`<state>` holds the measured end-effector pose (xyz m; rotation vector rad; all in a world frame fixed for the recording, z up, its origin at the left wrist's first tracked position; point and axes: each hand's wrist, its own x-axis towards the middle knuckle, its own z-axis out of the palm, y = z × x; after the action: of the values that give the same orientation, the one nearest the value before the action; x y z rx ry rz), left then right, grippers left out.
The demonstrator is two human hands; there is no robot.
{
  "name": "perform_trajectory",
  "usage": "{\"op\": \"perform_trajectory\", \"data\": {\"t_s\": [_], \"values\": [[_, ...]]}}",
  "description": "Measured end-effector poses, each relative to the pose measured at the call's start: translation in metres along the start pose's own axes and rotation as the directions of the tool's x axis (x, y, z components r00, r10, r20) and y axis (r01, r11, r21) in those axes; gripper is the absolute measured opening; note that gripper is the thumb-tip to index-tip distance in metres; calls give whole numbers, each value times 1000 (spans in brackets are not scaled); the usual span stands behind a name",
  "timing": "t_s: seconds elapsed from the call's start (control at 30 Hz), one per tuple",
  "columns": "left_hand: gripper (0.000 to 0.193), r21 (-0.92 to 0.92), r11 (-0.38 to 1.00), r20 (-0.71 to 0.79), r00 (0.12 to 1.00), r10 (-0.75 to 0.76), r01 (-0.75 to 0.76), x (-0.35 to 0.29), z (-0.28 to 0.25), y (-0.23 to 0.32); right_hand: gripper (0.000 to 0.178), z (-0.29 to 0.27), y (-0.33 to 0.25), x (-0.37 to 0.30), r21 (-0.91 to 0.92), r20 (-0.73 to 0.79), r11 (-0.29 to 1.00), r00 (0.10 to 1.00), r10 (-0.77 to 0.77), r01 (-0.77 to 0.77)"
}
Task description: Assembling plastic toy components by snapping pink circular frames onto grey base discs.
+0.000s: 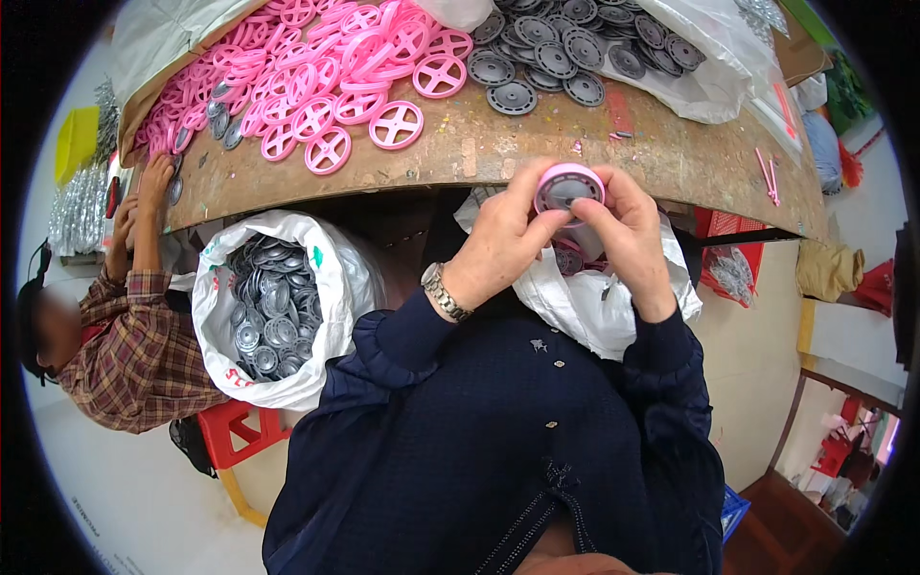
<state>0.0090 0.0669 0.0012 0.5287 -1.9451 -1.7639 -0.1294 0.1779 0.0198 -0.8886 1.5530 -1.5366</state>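
Both of my hands grip one small plastic wheel (567,190), a grey disc set inside a pink rim. My left hand (503,235), with a metal watch at the wrist, holds its left side. From the right, my right hand (623,225) holds it, and both thumbs rest against the disc's lower part. The wheel is held just off the table's front edge, above an open white sack (575,307) in front of me. Some pink and grey pieces show in that sack, partly hidden by my hands.
Pink spoked rings (328,150) and grey discs (511,97) lie heaped on the wooden table (441,163). A white sack (331,287) of grey discs stands at my left. Beyond it, a co-worker (144,355) in a plaid shirt reaches to the table. A red crate (733,225) is at right.
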Motion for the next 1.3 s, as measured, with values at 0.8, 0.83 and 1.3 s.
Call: {"op": "perform_trajectory", "data": {"t_s": [0.8,0.83,1.3], "values": [[21,881,380,36,839,542,-283,17,-96,-31,19,-10,-13,55,-745,202,505,869,-453,436],[29,866,408,18,834,552,-289,15,-92,-27,19,-4,-10,65,-768,216,432,827,-520,472],[70,887,441,-128,844,521,-138,26,-80,-34,26,24,22,128,-928,320,-26,758,-568,372]]}}
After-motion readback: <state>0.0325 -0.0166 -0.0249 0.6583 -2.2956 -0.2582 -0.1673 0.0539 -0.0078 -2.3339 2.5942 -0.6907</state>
